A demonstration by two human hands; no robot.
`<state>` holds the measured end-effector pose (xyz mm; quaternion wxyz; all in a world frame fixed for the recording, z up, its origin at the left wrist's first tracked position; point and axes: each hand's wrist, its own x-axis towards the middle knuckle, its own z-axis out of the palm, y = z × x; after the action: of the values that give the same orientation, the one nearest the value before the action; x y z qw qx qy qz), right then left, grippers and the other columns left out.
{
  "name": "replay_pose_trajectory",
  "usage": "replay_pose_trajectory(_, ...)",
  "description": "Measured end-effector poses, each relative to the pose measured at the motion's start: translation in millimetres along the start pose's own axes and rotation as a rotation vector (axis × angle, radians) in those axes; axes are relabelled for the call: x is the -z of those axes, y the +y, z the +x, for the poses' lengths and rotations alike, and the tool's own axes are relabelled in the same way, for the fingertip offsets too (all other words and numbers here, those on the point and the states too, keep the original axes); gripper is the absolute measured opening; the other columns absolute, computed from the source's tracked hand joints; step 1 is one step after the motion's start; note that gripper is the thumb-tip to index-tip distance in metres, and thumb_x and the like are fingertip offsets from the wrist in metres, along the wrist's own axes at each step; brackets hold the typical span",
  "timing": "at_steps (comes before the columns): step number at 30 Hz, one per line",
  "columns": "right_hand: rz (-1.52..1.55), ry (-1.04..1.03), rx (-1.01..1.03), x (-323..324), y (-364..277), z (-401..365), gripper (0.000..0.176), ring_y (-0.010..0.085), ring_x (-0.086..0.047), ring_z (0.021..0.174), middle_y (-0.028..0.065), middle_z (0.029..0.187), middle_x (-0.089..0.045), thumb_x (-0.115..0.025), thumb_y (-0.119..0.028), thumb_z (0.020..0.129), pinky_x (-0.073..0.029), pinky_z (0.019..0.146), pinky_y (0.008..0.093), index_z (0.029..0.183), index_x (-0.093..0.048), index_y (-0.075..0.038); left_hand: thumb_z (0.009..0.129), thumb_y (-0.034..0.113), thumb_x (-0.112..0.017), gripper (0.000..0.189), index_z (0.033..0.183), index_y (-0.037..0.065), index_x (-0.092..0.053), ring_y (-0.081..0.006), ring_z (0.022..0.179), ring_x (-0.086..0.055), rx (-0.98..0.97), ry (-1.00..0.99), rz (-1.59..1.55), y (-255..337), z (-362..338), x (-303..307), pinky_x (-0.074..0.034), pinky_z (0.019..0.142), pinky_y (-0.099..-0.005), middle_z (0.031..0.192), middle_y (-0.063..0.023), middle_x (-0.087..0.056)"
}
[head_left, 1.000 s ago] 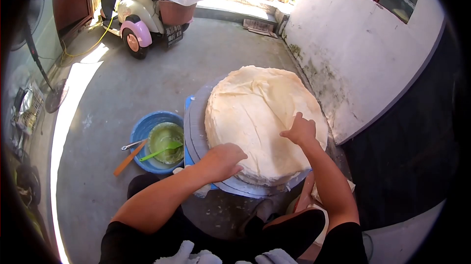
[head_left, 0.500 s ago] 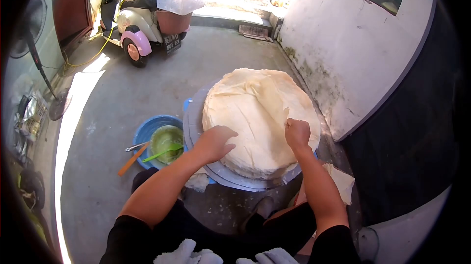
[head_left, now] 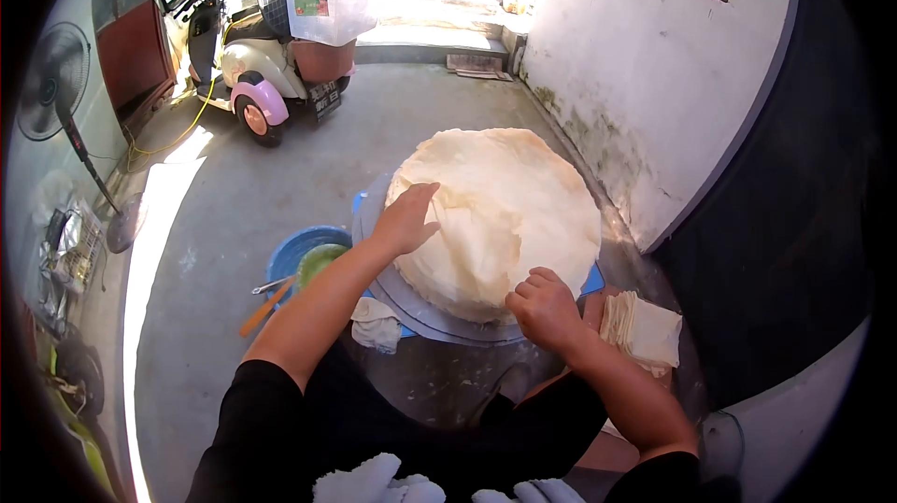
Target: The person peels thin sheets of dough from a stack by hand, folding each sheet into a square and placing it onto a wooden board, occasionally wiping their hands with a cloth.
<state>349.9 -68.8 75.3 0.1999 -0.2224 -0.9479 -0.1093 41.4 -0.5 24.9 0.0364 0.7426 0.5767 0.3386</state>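
A tall round stack of thin pale flatbread sheets [head_left: 551, 176] lies in front of me on grey round boards [head_left: 439, 333]. Its top sheet [head_left: 472, 246] is partly lifted, with a loose, wrinkled fold towards the near left side. My left hand [head_left: 404, 221] is at the left of this fold, fingers stretched and thumb apart, seemingly touching the sheet. At the near right edge of the stack, my right hand [head_left: 547, 311] is closed with the sheet's edge at its fingertips. The exact pinch is partly hidden by the fingers.
A blue basin [head_left: 285, 255] with a green bowl [head_left: 318, 262] and an orange-handled tool [head_left: 264, 309] stands left. A white cloth [head_left: 376, 324] lies by the boards. Folded sheets [head_left: 645, 327] are stacked at right. Further off are a scooter [head_left: 257, 73], a fan [head_left: 56, 83] and a white wall [head_left: 645, 83].
My right hand has come down towards me and slightly left, drawing the top sheet's fold nearer. My left hand has moved forward along the stack's left side. The view has shifted slightly.
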Motion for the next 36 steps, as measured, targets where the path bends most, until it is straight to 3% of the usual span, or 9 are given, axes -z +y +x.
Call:
replay_pose_trajectory(7,0.138,-0.009,0.085,-7.7,-23.6,-34.2,0.005,0.0256,-0.06,0.075,0.0063,0.072,-0.058,-0.064,-0.01,0.069,-0.049,0.079,0.0361,0.071,-0.059,-0.008,0.085,0.022,-0.072,0.067,0.144,0.004,-0.046,-0.034,0.134,-0.047,-0.143,-0.311,0.041,5.1,39.0,-25.3,-0.04,0.112,-0.0411,0.145,-0.0189,-0.048)
replay_pose_trajectory(10,0.18,0.01,-0.058,-15.9,-22.9,-44.7,0.008,0.0278,-0.06,0.076,0.0074,0.074,-0.059,-0.066,-0.01,0.07,-0.05,0.076,0.0386,0.073,-0.06,-0.007,0.086,0.023,-0.073,0.066,0.144,0.004,-0.047,-0.0343,0.132,-0.049,-0.046,-0.422,0.041,9.1,49.6,-37.9,-0.042,0.11,-0.0408,0.143,-0.0188,-0.05)
replay_pose_trajectory(12,0.273,0.186,-0.178,-23.8,-23.5,-47.0,0.009,0.031,-0.061,0.077,0.0086,0.076,-0.06,-0.07,-0.008,0.072,-0.05,0.073,0.0418,0.076,-0.062,-0.006,0.085,0.027,-0.075,0.068,0.143,0.005,-0.048,-0.0343,0.127,-0.053,-0.039,-0.426,0.126,3.6,57.6,-50.6,-0.044,0.107,-0.0407,0.138,-0.0189,-0.053)
replay_pose_trajectory(16,0.325,0.125,-0.318,-22.7,-20.7,-48.4,0.012,0.0336,-0.062,0.079,0.0098,0.079,-0.062,-0.073,-0.01,0.072,-0.05,0.072,0.0437,0.079,-0.064,-0.006,0.084,0.028,-0.075,0.063,0.139,0.007,-0.054,-0.0334,0.123,-0.055,0.026,-0.495,0.178,-5.7,67.3,-65.1,-0.045,0.105,-0.0404,0.131,-0.0168,-0.057)
replay_pose_trajectory(18,0.402,0.034,-0.404,-31.0,-18.6,-54.3,0.023,0.036,-0.063,0.083,0.0122,0.083,-0.063,-0.075,-0.007,0.068,-0.05,0.073,0.0443,0.089,-0.067,-0.006,0.081,0.026,-0.076,0.048,0.126,0.01,-0.066,-0.0313,0.117,-0.058,0.062,-0.455,0.177,-7.1,68.5,-62.5,-0.047,0.101,-0.04,0.12,-0.014,-0.063)
replay_pose_trajectory(22,0.394,-0.096,-0.407,-42.2,-14.1,-59.6,0.02,0.0363,-0.063,0.084,0.0133,0.083,-0.063,-0.074,-0.009,0.069,-0.05,0.073,0.0448,0.088,-0.069,-0.006,0.079,0.022,-0.076,0.032,0.109,0.011,-0.074,-0.0301,0.109,-0.062,0.024,-0.462,0.2,-5.1,68.3,-51.8,-0.049,0.095,-0.0394,0.11,-0.012,-0.066)
replay_pose_trajectory(24,0.388,-0.13,-0.411,-43.2,-16.0,-61.7,0.013,0.0365,-0.063,0.084,0.0131,0.083,-0.063,-0.072,-0.009,0.072,-0.05,0.073,0.0457,0.084,-0.069,-0.005,0.076,0.019,-0.076,0.025,0.1,0.01,-0.076,-0.0295,0.101,-0.064,-0.026,-0.332,0.089,-3.4,63.5,-44.2,-0.051,0.09,-0.0391,0.104,-0.0115,-0.067)
replay_pose_trajectory(30,0.464,-0.04,-0.501,-44.5,-12.6,-64.8,0.01,0.0375,-0.062,0.082,0.0147,0.082,-0.062,-0.07,-0.014,0.08,-0.05,0.071,0.0468,0.079,-0.066,-0.004,0.082,0.02,-0.075,0.03,0.11,0.008,-0.071,-0.0302,0.102,-0.064,-0.053,-0.215,-0.08,9.4,34.5,-12.3,-0.051,0.092,-0.0398,0.106,-0.012,-0.067)
replay_pose_trajectory(36,0.608,0.142,-0.741,-27.9,-12.2,-57.4,0.018,0.0387,-0.067,0.083,0.0209,0.091,-0.069,-0.068,-0.016,0.088,-0.051,0.072,0.0421,0.095,-0.068,0.001,0.086,0.022,-0.071,0.026,0.107,0.006,-0.071,-0.029,0.099,-0.067,0.028,-0.024,-0.188,18.8,-47.5,38.9,-0.053,0.086,-0.0393,0.104,-0.0115,-0.07)
